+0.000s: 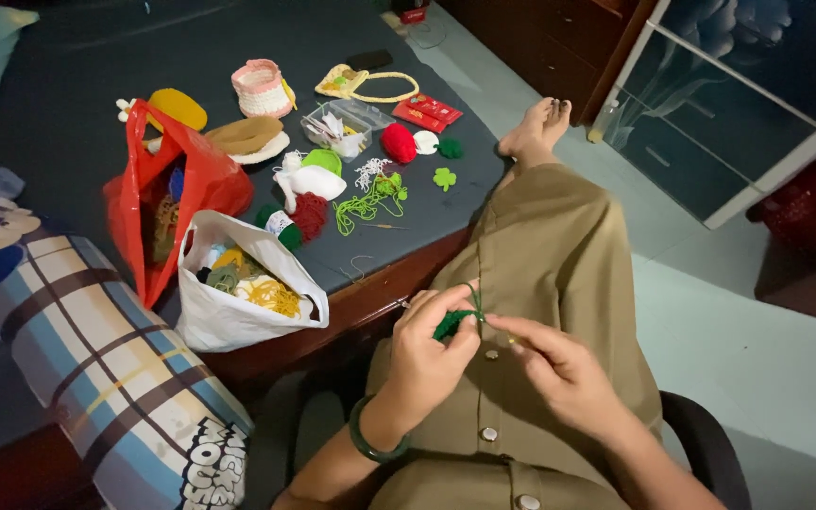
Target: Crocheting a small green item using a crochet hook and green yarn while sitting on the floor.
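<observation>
My left hand (430,351) pinches a small dark green crocheted piece (452,323) over my lap. A green bangle (371,442) circles that wrist. My right hand (556,366) meets it from the right, fingertips pinched on the green yarn strand (476,307) that rises from the piece. Both hands hover above my olive-brown buttoned garment (531,255). Whether a hook is in the right hand I cannot tell.
On the dark bed surface (77,113) lie a white bag of yarn (238,293), a red plastic bag (167,198), loose light green yarn (370,200), red and green crocheted bits (399,144), a pink-white basket (261,89) and a clear box (337,127). A plaid bolster (106,368) lies left.
</observation>
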